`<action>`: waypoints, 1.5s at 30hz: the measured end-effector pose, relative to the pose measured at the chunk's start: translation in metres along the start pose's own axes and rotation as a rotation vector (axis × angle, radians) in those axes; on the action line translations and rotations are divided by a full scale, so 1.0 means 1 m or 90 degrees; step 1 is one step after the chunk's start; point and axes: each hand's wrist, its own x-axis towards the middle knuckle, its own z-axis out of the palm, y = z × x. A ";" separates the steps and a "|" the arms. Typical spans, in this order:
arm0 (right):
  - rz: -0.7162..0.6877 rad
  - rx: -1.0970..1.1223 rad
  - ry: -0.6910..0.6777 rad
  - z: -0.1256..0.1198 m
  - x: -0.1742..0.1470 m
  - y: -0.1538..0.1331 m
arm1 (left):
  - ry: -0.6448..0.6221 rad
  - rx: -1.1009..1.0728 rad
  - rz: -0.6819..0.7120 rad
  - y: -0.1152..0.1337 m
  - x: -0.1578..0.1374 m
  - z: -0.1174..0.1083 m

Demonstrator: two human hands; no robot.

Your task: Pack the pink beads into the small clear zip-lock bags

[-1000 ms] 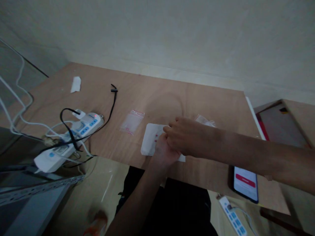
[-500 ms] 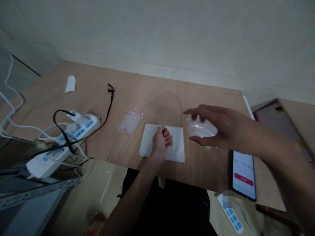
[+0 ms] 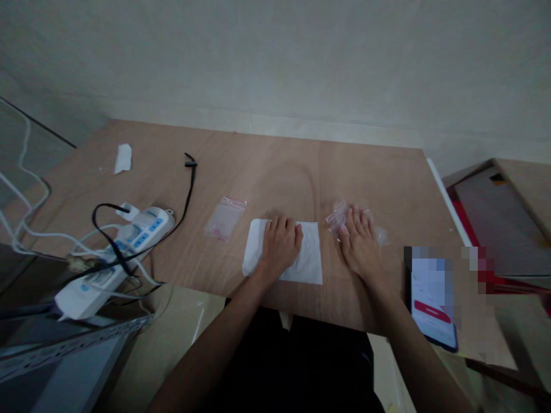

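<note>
Head view: the left hand (image 3: pixel 282 244) lies palm down on a white sheet (image 3: pixel 312 252) at the middle of the near edge, its fingers bunched so that I cannot tell whether anything sits beneath them; the right hand (image 3: pixel 361 246) rests over a crumpled heap of clear plastic bags (image 3: pixel 338 221), right of the sheet, its fingers loosely spread and not visibly pinching one; a separate flat bag (image 3: pixel 226 219) lies apart, left of the sheet. Thin, light plastic could cling to the right fingers and come along when they lift, or the heap could skid if pressed sideways; the sheet, so close to the near edge, could be dragged over it by a pull of the left palm; anything small under that palm might roll off if the fingers opened carelessly; the phone (image 3: pixel 433 301), near the near right corner and just beside the right forearm, could be nudged by a wide elbow; the power strip (image 3: pixel 77 298), jutting past the near edge at the left, might shift if a sleeve or wrist snagged the black cable (image 3: pixel 189 201). The pale wooden surface (image 3: pixel 284 155) meets a grey wall (image 3: pixel 275 63) along its far edge; a paper scrap (image 3: pixel 123 159) lies towards the far left corner; white cords (image 3: pixel 21 206) trail in from the left; light is dim, and blocky pixels blur the phone's surroundings.
</note>
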 end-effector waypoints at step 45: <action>-0.085 0.549 0.156 -0.054 0.000 -0.130 | -0.050 -0.048 -0.173 -0.054 -0.019 -0.138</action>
